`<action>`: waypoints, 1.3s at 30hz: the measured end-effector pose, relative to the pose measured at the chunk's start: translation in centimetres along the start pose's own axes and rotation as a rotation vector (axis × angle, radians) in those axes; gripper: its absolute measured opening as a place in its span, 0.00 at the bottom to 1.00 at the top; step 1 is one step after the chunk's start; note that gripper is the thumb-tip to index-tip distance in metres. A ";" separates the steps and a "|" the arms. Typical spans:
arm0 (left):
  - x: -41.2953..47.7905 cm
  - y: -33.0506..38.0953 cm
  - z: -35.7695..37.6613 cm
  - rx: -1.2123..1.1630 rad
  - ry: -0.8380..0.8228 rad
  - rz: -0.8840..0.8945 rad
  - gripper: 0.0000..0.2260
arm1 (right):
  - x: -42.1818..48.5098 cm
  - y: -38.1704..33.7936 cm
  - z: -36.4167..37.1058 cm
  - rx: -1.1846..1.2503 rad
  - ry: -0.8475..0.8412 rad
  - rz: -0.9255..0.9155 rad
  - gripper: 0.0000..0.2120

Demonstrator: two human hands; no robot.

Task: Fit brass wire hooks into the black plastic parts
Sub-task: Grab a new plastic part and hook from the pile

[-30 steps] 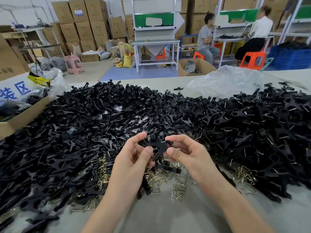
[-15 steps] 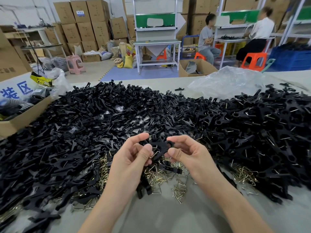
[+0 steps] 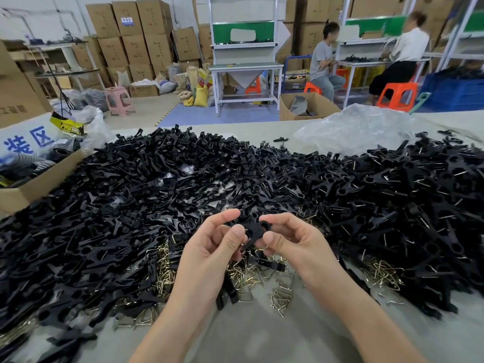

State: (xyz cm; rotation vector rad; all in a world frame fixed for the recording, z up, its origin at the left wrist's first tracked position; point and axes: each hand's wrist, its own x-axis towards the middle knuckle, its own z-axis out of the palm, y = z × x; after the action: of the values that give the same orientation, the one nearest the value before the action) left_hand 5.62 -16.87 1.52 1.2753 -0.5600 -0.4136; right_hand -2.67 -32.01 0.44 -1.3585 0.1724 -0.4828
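- Bench (image 3: 262,336) top, grey and bare, lies nearest, with both forearms reaching over it from the bottom edge.
- Left hand (image 3: 209,252) is still where it was a second ago, fingers curled; its thumb has slid a little further onto the black plastic part (image 3: 255,229) and pinches the part's left end against the forefinger.
- Right hand (image 3: 296,242) has hardly moved; thumb and curled forefinger pinch the right end of the same part, which is held up between the two hands, above the bench.
- Brass wire hook (image 3: 245,243) shows as a thin loop just under the part, between the two thumbs; how far it is seated I cannot tell.
- Loose hooks (image 3: 248,276) lie in a heap right under the hands, as before.
- Black parts (image 3: 157,192) cover the bench in a wide pile beyond and to the left; those on the right (image 3: 406,205) show wire among them.
- Clear plastic bag (image 3: 353,129) sits crumpled behind the pile, and a cardboard box (image 3: 34,187) stands at the left edge.
- Two people (image 3: 323,61) sit at far workbenches, with stacked cartons (image 3: 136,40) along the back wall.
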 end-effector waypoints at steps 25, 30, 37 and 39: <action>-1.3 -0.6 0.9 0.020 -0.119 0.057 0.24 | -1.3 -0.1 2.2 0.073 -0.209 -0.054 0.15; -1.4 -0.6 0.8 0.024 -0.135 0.041 0.23 | -1.6 -0.9 2.6 0.082 -0.219 -0.047 0.17; -1.5 -0.5 1.3 0.022 -0.152 0.056 0.18 | -1.8 -1.2 2.7 0.014 -0.257 0.008 0.13; -1.5 -0.4 1.3 0.026 -0.144 0.045 0.18 | -1.8 -1.3 2.8 -0.007 -0.255 0.013 0.12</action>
State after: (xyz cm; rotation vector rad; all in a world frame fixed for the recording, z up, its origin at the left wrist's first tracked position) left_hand 3.63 -17.13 1.19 1.2619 -0.7163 -0.4646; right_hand -3.47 -28.89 2.01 -1.4113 -0.0268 -0.2944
